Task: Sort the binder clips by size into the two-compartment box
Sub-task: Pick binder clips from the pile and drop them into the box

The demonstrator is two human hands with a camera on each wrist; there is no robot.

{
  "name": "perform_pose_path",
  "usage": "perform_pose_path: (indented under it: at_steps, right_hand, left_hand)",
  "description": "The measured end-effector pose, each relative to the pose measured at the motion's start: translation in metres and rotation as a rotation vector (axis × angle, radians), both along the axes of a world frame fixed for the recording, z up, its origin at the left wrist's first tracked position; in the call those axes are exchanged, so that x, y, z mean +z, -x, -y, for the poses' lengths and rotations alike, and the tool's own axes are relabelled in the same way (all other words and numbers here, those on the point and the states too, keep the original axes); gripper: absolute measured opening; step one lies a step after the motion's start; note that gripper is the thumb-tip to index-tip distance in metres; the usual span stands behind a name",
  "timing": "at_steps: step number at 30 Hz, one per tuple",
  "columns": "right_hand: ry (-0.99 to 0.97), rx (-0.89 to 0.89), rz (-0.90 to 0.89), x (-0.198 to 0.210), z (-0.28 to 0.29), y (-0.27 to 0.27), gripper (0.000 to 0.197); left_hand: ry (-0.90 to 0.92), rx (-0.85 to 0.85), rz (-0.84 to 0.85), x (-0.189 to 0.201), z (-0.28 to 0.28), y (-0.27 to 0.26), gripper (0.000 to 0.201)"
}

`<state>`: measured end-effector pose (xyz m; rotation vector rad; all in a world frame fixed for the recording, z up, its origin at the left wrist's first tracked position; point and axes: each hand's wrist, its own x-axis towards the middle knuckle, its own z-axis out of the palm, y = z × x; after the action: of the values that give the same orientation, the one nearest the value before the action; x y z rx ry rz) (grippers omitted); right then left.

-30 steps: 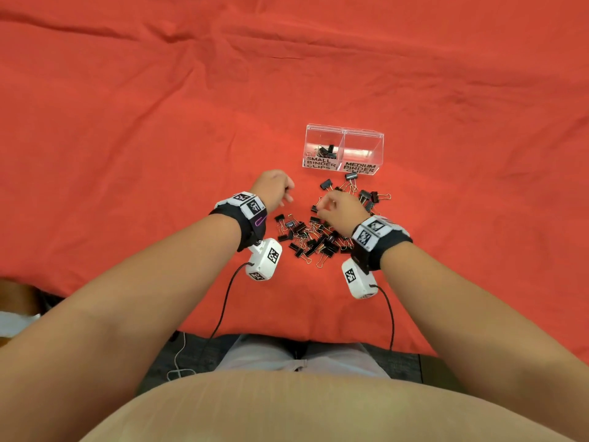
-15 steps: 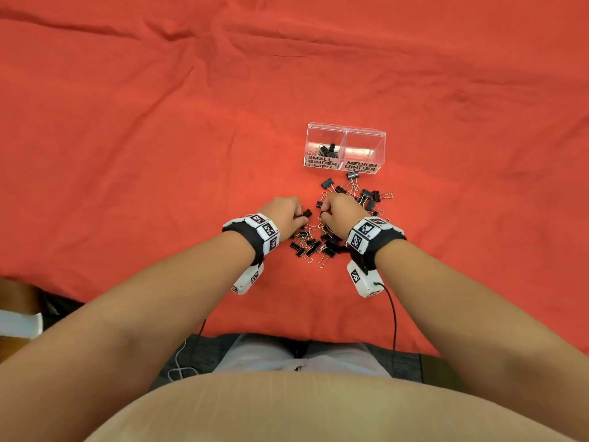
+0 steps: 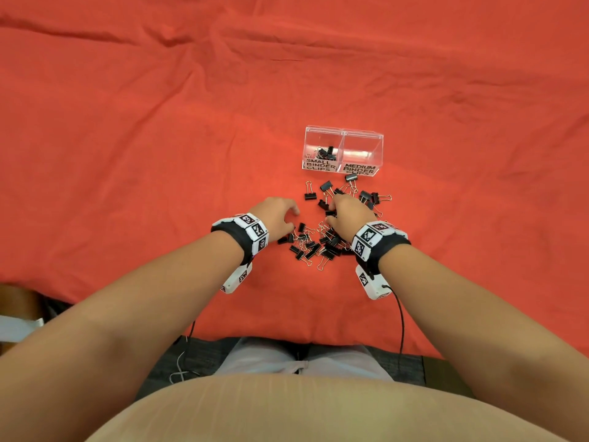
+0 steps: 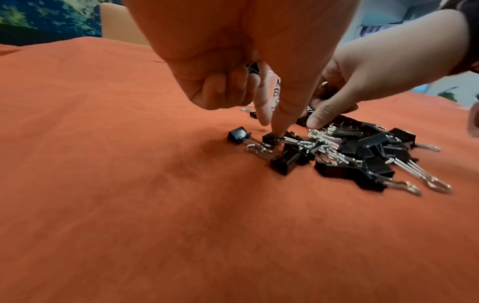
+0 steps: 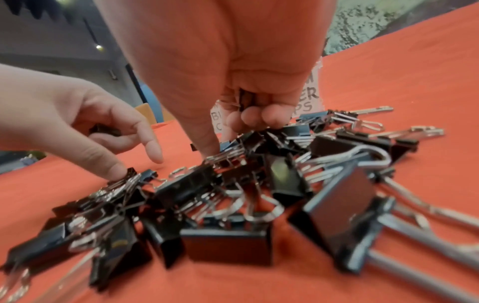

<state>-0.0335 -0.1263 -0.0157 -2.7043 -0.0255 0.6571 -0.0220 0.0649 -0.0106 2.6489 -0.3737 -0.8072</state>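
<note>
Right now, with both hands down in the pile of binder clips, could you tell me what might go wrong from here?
1. The clips in the pile lie tangled, wire handles interlocked; lifting one may drag neighbours along.
2. The right hand already holds clips curled in its grip while its fingertip works the pile; one could slip out.
3. The left hand also holds a clip; small and medium ones lie mixed, so a clip could end up in the wrong half of the two-compartment box.
</note>
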Motion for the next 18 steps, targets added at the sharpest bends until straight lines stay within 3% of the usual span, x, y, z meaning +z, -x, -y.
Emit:
perform_pose_path:
  at_steps: [6,10,14,18]
  right_hand:
    - [-0.127,-0.145,-0.051,0.004,0.001,-0.006,0.02]
    - [-0.3,-0.309,0.003,0.021,0.009,-0.026,0.028]
    - [-0.43,-0.445,0.099,0.043,0.013,-0.062,0.011]
    - [-0.425,-0.43,0.205,0.056,0.003,-0.091,0.012]
  left_hand:
    - [-0.064,-0.155,0.055,-0.002,-0.001,0.0,0.017]
    - [-0.073,-0.216,0.069,-0.002,-0.004,0.003,0.025]
    - [-0.09,-0.259,0.069,-0.003,-0.005,0.001,0.025]
    - [-0.055,-0.21,0.042,-0.004,-0.002,-0.001,0.016]
